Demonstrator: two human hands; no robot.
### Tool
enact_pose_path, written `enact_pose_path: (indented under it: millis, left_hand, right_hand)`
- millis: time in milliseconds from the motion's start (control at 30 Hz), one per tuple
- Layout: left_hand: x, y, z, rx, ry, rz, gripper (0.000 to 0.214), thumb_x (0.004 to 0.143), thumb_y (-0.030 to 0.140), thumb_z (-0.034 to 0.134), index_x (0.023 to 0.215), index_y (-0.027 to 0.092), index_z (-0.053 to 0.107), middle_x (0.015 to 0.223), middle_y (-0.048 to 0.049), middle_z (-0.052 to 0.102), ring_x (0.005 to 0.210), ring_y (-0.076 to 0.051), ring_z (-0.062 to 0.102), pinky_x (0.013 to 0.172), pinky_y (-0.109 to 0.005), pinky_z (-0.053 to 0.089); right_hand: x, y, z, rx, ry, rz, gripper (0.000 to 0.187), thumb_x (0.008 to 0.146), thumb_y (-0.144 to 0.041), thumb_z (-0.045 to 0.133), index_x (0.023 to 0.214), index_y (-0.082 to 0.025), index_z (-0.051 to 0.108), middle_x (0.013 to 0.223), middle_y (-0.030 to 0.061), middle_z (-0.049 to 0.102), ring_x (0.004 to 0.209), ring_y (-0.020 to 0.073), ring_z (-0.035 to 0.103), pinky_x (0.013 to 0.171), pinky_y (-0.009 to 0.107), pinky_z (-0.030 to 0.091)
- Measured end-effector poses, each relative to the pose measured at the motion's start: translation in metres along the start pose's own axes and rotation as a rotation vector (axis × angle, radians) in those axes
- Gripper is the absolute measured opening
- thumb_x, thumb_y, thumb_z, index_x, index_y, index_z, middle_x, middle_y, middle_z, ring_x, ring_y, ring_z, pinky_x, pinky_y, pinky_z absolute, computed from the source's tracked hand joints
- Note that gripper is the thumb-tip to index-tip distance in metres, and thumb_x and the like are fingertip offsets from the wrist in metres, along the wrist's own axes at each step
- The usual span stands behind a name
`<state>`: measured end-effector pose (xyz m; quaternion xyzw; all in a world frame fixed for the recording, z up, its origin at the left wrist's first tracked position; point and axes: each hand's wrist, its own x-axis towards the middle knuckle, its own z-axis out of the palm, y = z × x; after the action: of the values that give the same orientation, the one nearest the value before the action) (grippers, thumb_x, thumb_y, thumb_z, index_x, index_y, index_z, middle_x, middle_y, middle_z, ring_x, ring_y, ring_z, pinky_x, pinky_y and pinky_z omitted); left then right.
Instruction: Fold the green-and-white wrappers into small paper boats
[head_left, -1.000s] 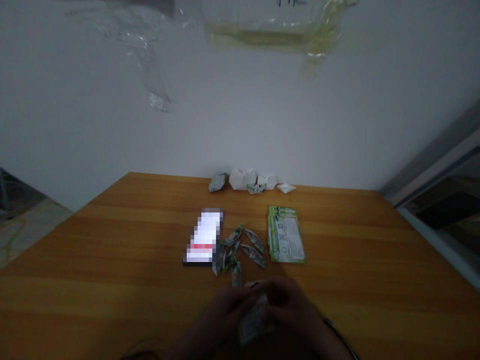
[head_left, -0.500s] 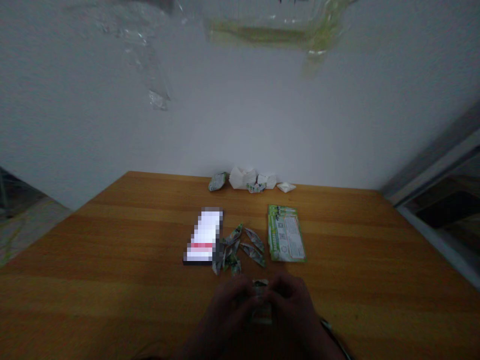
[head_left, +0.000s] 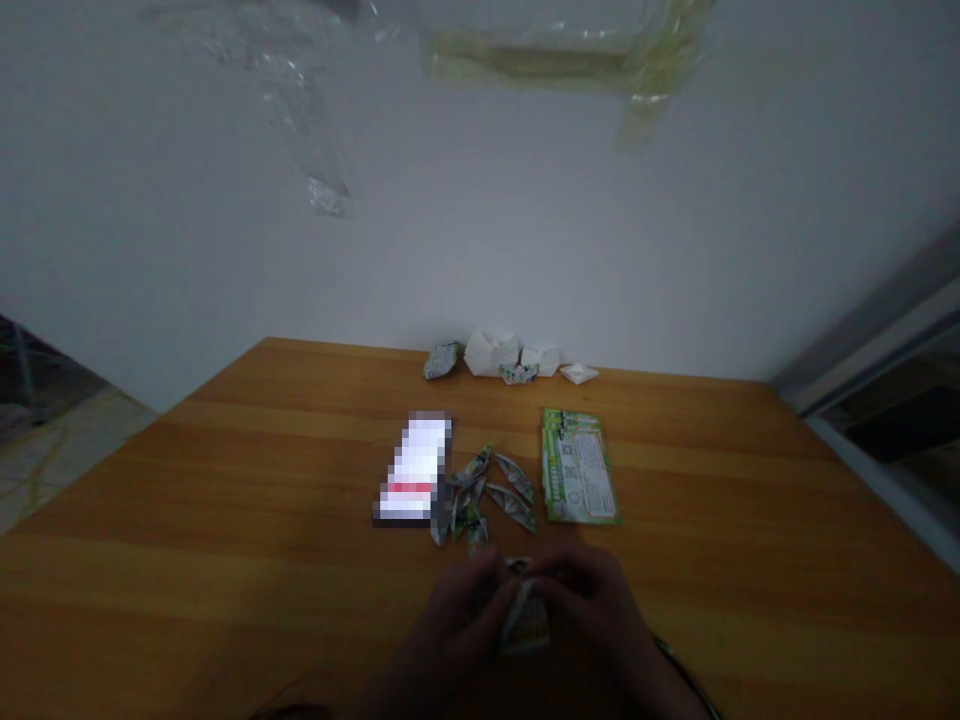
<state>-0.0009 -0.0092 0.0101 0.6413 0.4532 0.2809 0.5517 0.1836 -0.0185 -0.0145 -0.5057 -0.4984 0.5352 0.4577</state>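
Observation:
Near the front of the wooden table, a small piece of printed paper is held between both hands. My left hand pinches its left side, and my right hand pinches it from the right with thumb and finger. A pale folded strip slants across the paper between the thumbs. Fingers cover much of its upper part. Just beyond the hands lie several folded paper pieces in silver-grey and green, narrow and pointed. To their right rests a stack of green-and-white printed leaflets.
A phone with a lit, blurred screen lies left of the folded pieces. Along the wall sit a crumpled printed paper, white folded papers and a small white paper boat. Clear tape hangs on the wall.
The paper between my hands has turned slightly, and a pale slanting fold now shows between the thumbs. My fingers have shifted a little on it. The whole view has moved slightly.

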Motion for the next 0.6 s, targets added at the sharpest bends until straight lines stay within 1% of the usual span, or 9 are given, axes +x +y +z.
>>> enact_pose_path:
  millis: [67, 133, 267, 400, 533, 600]
  left_hand:
    - [-0.0007, 0.0, -0.0004, -0.001, -0.02, 0.01, 0.033, 0.089, 0.046, 0.048, 0.069, 0.02, 0.045, 0.065, 0.0035, 0.043, 0.06, -0.013, 0.04, 0.056, -0.024, 0.033]
    - [-0.0015, -0.0012, 0.0, 0.023, -0.029, 0.02, 0.031, 0.09, 0.043, 0.047, 0.071, 0.02, 0.048, 0.067, 0.0025, 0.047, 0.063, -0.014, 0.043, 0.059, -0.024, 0.034]
    - [-0.0022, -0.0045, 0.0017, 0.073, 0.007, 0.022, 0.028, 0.091, 0.041, 0.048, 0.074, 0.019, 0.05, 0.071, 0.001, 0.052, 0.067, -0.015, 0.047, 0.062, -0.024, 0.036]
    - [0.0, -0.0041, 0.0025, 0.009, 0.033, 0.026, 0.03, 0.089, 0.043, 0.05, 0.071, 0.019, 0.051, 0.067, 0.0016, 0.05, 0.063, -0.015, 0.047, 0.059, -0.024, 0.036]
    - [0.0039, -0.0007, 0.0019, -0.081, 0.143, -0.006, 0.027, 0.085, 0.04, 0.056, 0.071, 0.018, 0.053, 0.066, 0.0023, 0.05, 0.061, -0.014, 0.048, 0.056, -0.022, 0.037]
    - [0.0059, 0.0012, 0.0009, -0.113, 0.169, -0.026, 0.025, 0.084, 0.038, 0.059, 0.07, 0.018, 0.054, 0.063, 0.0031, 0.05, 0.059, -0.013, 0.047, 0.054, -0.021, 0.037]
  right_hand:
    - [0.001, -0.0008, -0.0005, -0.003, 0.01, 0.023, 0.026, 0.067, -0.042, 0.079, 0.069, -0.016, 0.076, 0.069, 0.0073, 0.075, 0.066, 0.0208, 0.069, 0.063, 0.027, 0.054]
    - [0.0019, 0.0, 0.0002, 0.002, 0.032, 0.069, 0.031, 0.065, -0.046, 0.079, 0.067, -0.015, 0.075, 0.065, 0.0074, 0.074, 0.061, 0.0203, 0.068, 0.058, 0.027, 0.053]
    - [0.0017, 0.0025, 0.0034, -0.018, 0.059, 0.135, 0.037, 0.064, -0.049, 0.077, 0.062, -0.013, 0.072, 0.059, 0.006, 0.07, 0.056, 0.018, 0.064, 0.054, 0.025, 0.05]
    - [-0.0008, 0.0034, 0.0053, -0.049, 0.081, 0.12, 0.035, 0.068, -0.047, 0.074, 0.062, -0.013, 0.07, 0.057, 0.0041, 0.067, 0.055, 0.0164, 0.061, 0.053, 0.023, 0.047]
    - [-0.002, 0.0038, 0.0051, -0.089, 0.147, 0.082, 0.033, 0.069, -0.044, 0.071, 0.06, -0.013, 0.068, 0.055, 0.0028, 0.064, 0.053, 0.0156, 0.059, 0.051, 0.023, 0.045]
    - [-0.0017, 0.0034, 0.0046, -0.122, 0.162, 0.058, 0.032, 0.071, -0.042, 0.069, 0.058, -0.013, 0.067, 0.053, 0.0025, 0.063, 0.051, 0.0149, 0.057, 0.049, 0.022, 0.043]
